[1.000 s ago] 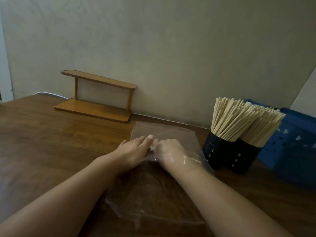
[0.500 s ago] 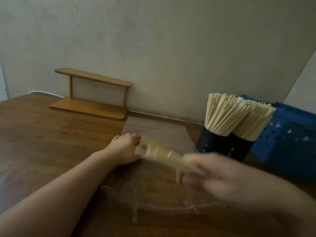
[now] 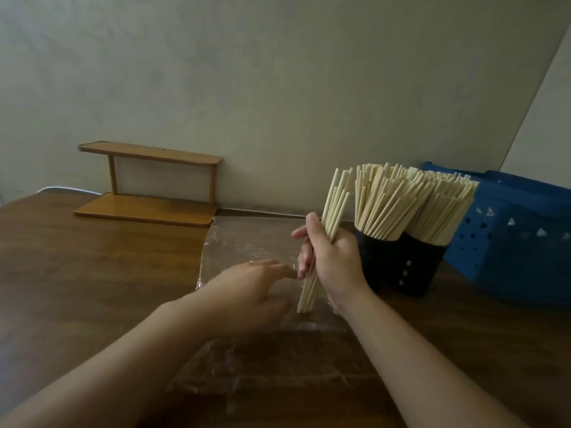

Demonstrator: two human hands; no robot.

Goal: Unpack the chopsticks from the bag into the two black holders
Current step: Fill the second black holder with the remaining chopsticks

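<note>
Chopsticks (image 3: 335,208) stand nearly upright as a small bundle in the right hand (image 3: 335,261), whose fingers and thumb wrap round the sticks about their middle. Their lower tips hang just above the clear plastic bag (image 3: 247,242), which lies flat on the brown wooden table (image 3: 92,273), its far edge close to the wall. The upper ends of the bundle lean a little to the right, just beside the sticks already packed in the holders.

The left hand (image 3: 256,288) hovers low over the bag, to the left of the bundle, with fingers loosely extended and nothing in them; whether the palm touches the plastic cannot be told, as the hand is slightly blurred.

Two black holders stand side by side to the right of the bag: the left holder (image 3: 370,264), partly hidden behind the right hand, and the right holder (image 3: 417,267), which shows small pale holes in its wall. Both are crammed with pale chopsticks that fan out above their rims.

A blue perforated basket (image 3: 509,242) sits further right, just beside the holders. A small two-tier wooden shelf (image 3: 148,208) stands at the far left against the wall.
</note>
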